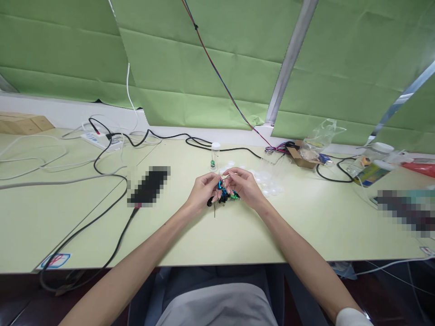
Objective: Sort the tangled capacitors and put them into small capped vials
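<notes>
Head view shows both my hands near the middle of the frame, close together over a pale yellow table (217,240). With my left hand (203,190) I pinch a small blue part (220,184) between my fingertips. It is shiny and sits in the gap between my two hands. My right hand (245,184) has its fingers bent in close to it, but they hide the spot, so I can't make out if they grip anything. Just under my hands is a little pile of black, blue and green bits (224,196).

Just above my left hand in the frame stands a clear tube (215,156) with a white top and something green inside. Many white round pieces (273,189) lie right of the middle, near my right hand. A black cord (117,246) bends down the left side of the frame. A small brown box (302,157) is at the middle right, by a clear bag (322,136). Green sheets (204,81) fill the top of the frame.
</notes>
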{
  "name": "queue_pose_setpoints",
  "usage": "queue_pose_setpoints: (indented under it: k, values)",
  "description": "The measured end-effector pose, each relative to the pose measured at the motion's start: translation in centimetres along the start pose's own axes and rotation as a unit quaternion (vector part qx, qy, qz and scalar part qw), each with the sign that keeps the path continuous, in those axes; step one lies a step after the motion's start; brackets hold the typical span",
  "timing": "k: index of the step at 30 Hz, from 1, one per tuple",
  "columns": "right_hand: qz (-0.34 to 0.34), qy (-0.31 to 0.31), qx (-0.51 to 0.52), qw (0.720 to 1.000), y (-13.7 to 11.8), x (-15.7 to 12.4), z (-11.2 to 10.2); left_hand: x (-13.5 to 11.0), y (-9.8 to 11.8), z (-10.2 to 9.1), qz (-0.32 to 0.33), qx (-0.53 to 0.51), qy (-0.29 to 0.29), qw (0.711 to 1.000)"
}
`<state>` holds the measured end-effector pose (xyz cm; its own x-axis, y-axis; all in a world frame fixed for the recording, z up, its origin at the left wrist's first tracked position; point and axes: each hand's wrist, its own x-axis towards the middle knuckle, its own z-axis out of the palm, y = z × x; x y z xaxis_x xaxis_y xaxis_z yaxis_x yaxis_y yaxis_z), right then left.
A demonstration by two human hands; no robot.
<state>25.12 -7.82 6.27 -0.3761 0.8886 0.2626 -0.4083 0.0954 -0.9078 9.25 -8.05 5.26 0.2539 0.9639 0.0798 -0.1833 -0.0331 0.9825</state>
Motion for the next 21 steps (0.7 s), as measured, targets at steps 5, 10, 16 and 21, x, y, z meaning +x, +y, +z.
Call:
queue_pose_setpoints:
  k: [5, 10, 16, 21]
  values:
    - [-0.006, -0.028, 0.006, 1.0, 0.27, -0.01, -0.17, -0.08, 0.15, -0.01, 0.011, 0.002, -0.002, 1.0]
    - [-0.013, -0.043, -0.02, 0.999, 0.01, -0.1, -0.37, -0.27, 0.42, 0.13, 0.01, 0.005, -0.008, 1.0]
    - [-0.014, -0.06, -0.064, 0.996, -0.08, -0.04, -0.82, -0.21, 0.29, 0.16, 0.008, -0.003, -0.02, 1.0]
    - [-0.036, -0.067, -0.086, 0.993, 0.0, -0.07, -0.9, -0.33, 0.54, 0.32, 0.003, -0.002, -0.019, 1.0]
